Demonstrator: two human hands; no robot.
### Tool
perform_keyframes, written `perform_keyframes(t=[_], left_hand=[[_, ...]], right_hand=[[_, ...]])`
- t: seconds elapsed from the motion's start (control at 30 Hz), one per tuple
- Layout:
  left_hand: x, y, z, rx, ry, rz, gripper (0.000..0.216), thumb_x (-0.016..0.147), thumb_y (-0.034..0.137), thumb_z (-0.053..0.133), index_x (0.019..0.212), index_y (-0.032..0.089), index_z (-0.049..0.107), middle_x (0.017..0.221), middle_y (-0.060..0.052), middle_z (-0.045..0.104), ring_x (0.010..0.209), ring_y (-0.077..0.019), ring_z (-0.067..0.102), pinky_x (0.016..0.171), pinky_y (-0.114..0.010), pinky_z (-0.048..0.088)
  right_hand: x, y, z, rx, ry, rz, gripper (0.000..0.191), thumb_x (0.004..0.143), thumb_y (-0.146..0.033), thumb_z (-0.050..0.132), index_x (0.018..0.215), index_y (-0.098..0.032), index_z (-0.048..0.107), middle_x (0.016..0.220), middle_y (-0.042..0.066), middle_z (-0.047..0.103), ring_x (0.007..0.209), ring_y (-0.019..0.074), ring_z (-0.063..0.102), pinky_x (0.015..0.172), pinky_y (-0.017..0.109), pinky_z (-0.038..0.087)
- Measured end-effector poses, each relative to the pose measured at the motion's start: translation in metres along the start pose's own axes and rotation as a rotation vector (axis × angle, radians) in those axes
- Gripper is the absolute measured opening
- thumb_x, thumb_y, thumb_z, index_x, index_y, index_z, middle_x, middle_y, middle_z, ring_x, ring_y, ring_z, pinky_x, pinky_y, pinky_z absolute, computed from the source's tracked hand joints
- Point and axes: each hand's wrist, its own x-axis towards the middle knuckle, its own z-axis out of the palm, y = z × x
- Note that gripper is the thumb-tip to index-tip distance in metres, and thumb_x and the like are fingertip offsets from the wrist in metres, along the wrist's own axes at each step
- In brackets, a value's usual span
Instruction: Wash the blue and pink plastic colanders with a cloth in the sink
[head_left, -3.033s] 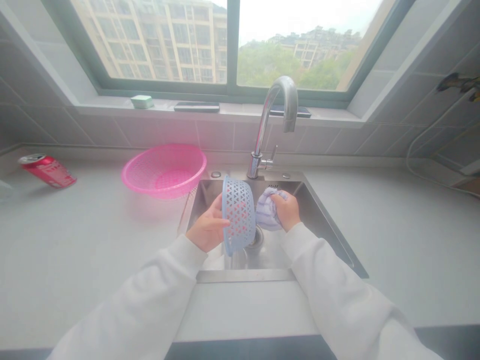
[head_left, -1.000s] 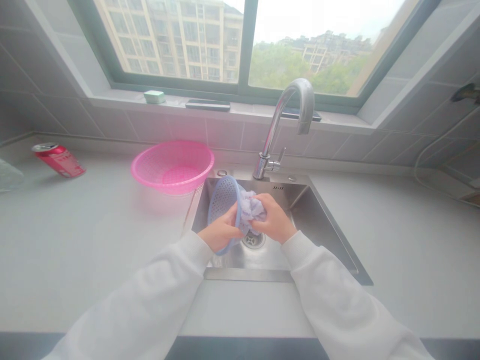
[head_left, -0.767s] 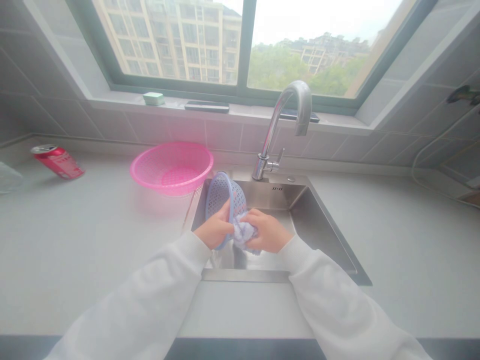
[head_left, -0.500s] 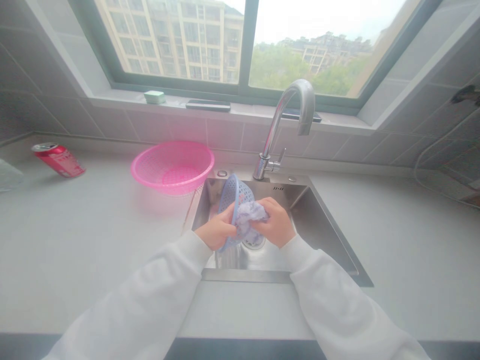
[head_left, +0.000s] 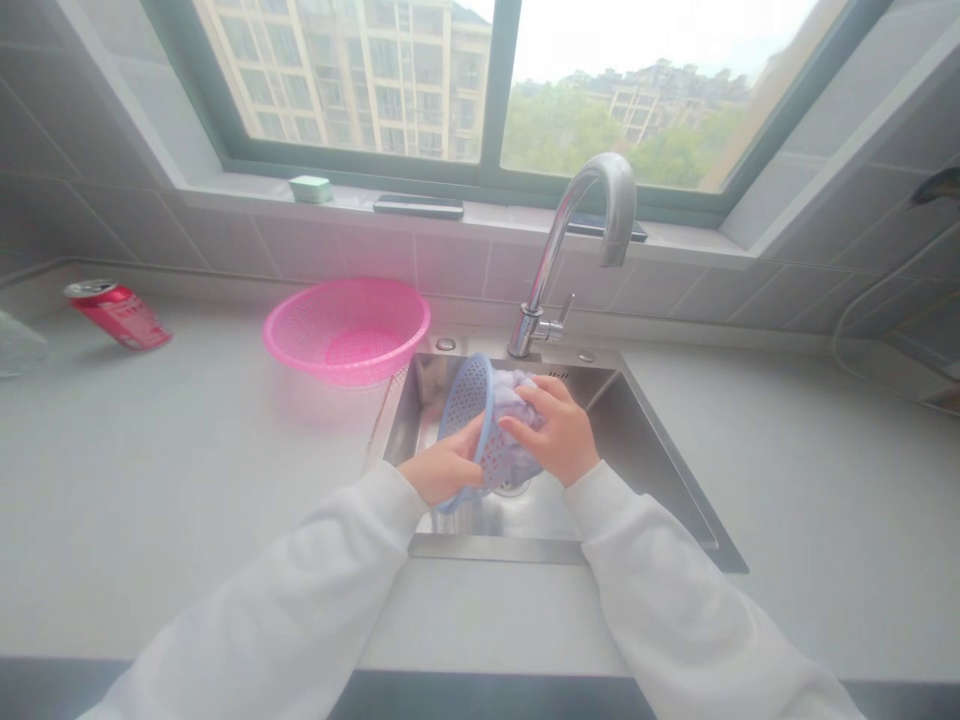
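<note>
Over the steel sink (head_left: 660,455), my left hand (head_left: 444,466) grips the rim of a small blue colander (head_left: 466,405). The colander is tipped on its side, its hollow facing left. My right hand (head_left: 559,430) is closed on a pale purple-and-white cloth (head_left: 517,400) and presses it against the colander's perforated outer side. Part of the cloth is hidden under the fingers. Below them, the sink's drain (head_left: 513,488) shows only in part.
A chrome faucet (head_left: 551,240) arches behind the sink. Left of it stands a pink plastic basket (head_left: 349,335). A red can (head_left: 120,315) leans at the far left, near something clear (head_left: 19,348). On the sill lie a green sponge (head_left: 310,189) and a dark flat object (head_left: 418,207).
My right hand has shifted slightly up and right, spreading the cloth over more of the colander's outer side. The colander has turned a little and moved slightly right with my left hand.
</note>
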Motion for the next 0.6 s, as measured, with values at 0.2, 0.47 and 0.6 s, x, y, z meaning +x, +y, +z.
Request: perform_keyframes(t=[0.2, 0.47, 0.6], left_hand=[[0.004, -0.005, -0.007, -0.045, 0.044, 0.064, 0.102, 0.052, -0.005, 0.063, 0.147, 0.032, 0.050, 0.129, -0.006, 0.068, 0.109, -0.0250, 0.067, 0.087, -0.031, 0.049], [0.001, -0.002, -0.009, -0.074, 0.118, 0.048, 0.105, 0.055, -0.003, 0.069, 0.149, 0.035, 0.044, 0.132, -0.006, 0.065, 0.102, -0.0199, 0.067, 0.075, -0.025, 0.049], [0.002, -0.005, -0.013, -0.026, 0.101, 0.003, 0.106, 0.054, -0.003, 0.062, 0.152, 0.032, 0.041, 0.116, -0.004, 0.069, 0.092, -0.0174, 0.066, 0.071, -0.023, 0.046]], right_hand=[[-0.010, -0.013, 0.001, -0.034, -0.108, -0.211, 0.013, 0.078, -0.027, 0.068, 0.090, -0.028, 0.075, 0.102, 0.004, 0.067, 0.088, 0.0207, 0.066, 0.080, 0.032, 0.052], [-0.014, -0.013, -0.001, -0.113, -0.206, -0.472, 0.007, 0.077, -0.027, 0.067, 0.080, -0.026, 0.073, 0.090, 0.002, 0.070, 0.070, 0.0142, 0.061, 0.066, 0.027, 0.046], [-0.015, -0.013, 0.000, -0.234, -0.068, -0.373, 0.036, 0.079, -0.029, 0.068, 0.115, -0.030, 0.074, 0.109, 0.004, 0.073, 0.083, 0.0179, 0.068, 0.066, 0.027, 0.047]])
